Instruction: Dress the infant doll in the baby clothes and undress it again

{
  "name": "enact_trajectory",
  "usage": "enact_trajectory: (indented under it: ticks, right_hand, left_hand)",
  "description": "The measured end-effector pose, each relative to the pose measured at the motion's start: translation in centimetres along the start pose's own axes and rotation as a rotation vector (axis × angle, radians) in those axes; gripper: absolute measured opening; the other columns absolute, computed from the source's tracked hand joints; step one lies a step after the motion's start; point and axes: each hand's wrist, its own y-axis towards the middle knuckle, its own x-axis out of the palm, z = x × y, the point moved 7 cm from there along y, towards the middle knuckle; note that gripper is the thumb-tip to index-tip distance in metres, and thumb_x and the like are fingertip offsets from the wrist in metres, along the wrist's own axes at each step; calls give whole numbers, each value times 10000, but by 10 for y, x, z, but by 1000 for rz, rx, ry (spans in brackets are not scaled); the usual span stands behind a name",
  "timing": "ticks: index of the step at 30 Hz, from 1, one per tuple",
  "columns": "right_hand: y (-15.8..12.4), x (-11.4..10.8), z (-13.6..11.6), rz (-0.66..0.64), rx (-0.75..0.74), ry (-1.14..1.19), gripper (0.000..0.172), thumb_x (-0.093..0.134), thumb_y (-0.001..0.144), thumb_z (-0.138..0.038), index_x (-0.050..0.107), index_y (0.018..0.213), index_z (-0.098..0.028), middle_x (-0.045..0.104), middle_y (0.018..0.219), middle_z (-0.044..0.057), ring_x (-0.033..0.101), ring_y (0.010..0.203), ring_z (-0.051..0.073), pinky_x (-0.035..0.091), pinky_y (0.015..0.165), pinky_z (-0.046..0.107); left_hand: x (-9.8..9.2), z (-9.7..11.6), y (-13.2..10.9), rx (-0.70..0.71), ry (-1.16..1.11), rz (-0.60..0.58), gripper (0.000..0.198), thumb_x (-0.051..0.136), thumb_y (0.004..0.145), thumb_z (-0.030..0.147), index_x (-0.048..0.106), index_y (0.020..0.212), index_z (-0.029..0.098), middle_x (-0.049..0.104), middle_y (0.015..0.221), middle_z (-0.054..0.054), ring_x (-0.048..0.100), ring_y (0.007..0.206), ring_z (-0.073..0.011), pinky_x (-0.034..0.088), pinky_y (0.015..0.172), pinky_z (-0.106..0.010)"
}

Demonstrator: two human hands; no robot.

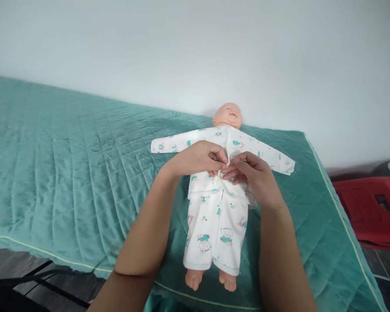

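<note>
A baby doll (228, 115) lies face up, its head toward the wall and its feet toward me. It wears a white printed top (204, 184) with both sleeves spread out, and matching white trousers (201, 225). Over the middle of the chest, my left hand (211, 158) pinches the front edge of the top. My right hand (248, 171) meets it there, fingers closed on the same edge of cloth. The fingertips nearly touch, and the small part between them is mostly hidden.
A green quilted cover (84, 173) lies under the doll, with a pale wall (182, 52) behind it. A red case (370, 212) stands at the right beyond the cover's edge. Dark straps or bars (42, 281) show at the lower left.
</note>
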Motion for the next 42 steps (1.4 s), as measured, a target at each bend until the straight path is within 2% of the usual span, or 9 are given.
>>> enact_trajectory:
  ticks: [9, 15, 21, 29, 31, 34, 37, 39, 42]
  right_hand:
    - [2, 1, 1, -22, -5, -9, 241, 731, 854, -427, 618, 861, -213, 780, 803, 36, 750, 688, 166, 513, 547, 223]
    - [2, 3, 0, -17, 3, -21, 238, 728, 853, -412, 608, 869, -207, 769, 745, 30, 707, 587, 131, 489, 507, 199]
    - [4, 1, 1, -14, -6, -14, 206, 708, 869, -392, 610, 894, -213, 724, 639, -8, 644, 478, 109, 450, 449, 186]
    - [3, -5, 1, 1, -65, 52, 182, 719, 870, -363, 611, 874, -216, 728, 688, -9, 627, 470, 95, 443, 431, 180]
    - [4, -6, 2, 8, -72, 61, 180, 719, 873, -364, 616, 871, -216, 728, 698, -7, 625, 471, 93, 445, 429, 179]
    - [4, -6, 2, 7, -76, 71, 177, 722, 875, -360, 618, 865, -217, 722, 697, -11, 621, 471, 92, 446, 427, 178]
    - [5, -6, 2, 12, -91, 84, 165, 719, 879, -346, 618, 865, -216, 717, 694, -11, 611, 464, 92, 443, 420, 180]
    - [5, -7, 1, 31, -122, 97, 149, 713, 882, -332, 621, 865, -215, 715, 698, -10, 603, 461, 92, 435, 410, 183]
    - [4, -11, -2, 98, -203, 117, 126, 704, 884, -309, 627, 846, -216, 706, 715, -12, 596, 475, 93, 423, 401, 190]
  left_hand:
    - [2, 7, -2, -21, 73, 27, 151, 587, 711, 111, 687, 809, 166, 657, 660, 18, 630, 584, -100, 492, 530, -195]
    - [2, 4, -1, 7, -13, 9, 198, 572, 707, 92, 592, 876, 193, 620, 732, 32, 618, 590, -94, 522, 533, -215]
    - [3, 0, -8, -76, -11, -101, 194, 604, 769, 156, 571, 955, 199, 666, 783, 11, 665, 634, -119, 553, 574, -239]
    - [3, 2, -11, -88, 30, -152, 268, 574, 801, 186, 643, 1060, 181, 691, 790, -14, 667, 665, -126, 546, 587, -228]
    - [3, 2, -11, -98, 64, -144, 247, 563, 810, 198, 659, 1037, 178, 685, 766, -11, 655, 637, -122, 540, 574, -227]
    - [2, 2, -11, -103, 134, -134, 136, 583, 837, 277, 661, 886, 176, 672, 725, -10, 642, 604, -121, 514, 541, -221]
    - [2, 3, -11, -83, 184, -133, 258, 577, 881, 382, 614, 737, 172, 670, 705, -20, 629, 580, -112, 488, 530, -215]
    - [1, 4, -11, -74, 179, -122, 290, 548, 910, 407, 602, 747, 174, 670, 703, -20, 619, 568, -106, 484, 531, -215]
    - [0, 5, -12, -78, 156, -99, 256, 518, 937, 408, 615, 861, 184, 672, 718, -13, 613, 558, -104, 488, 528, -217]
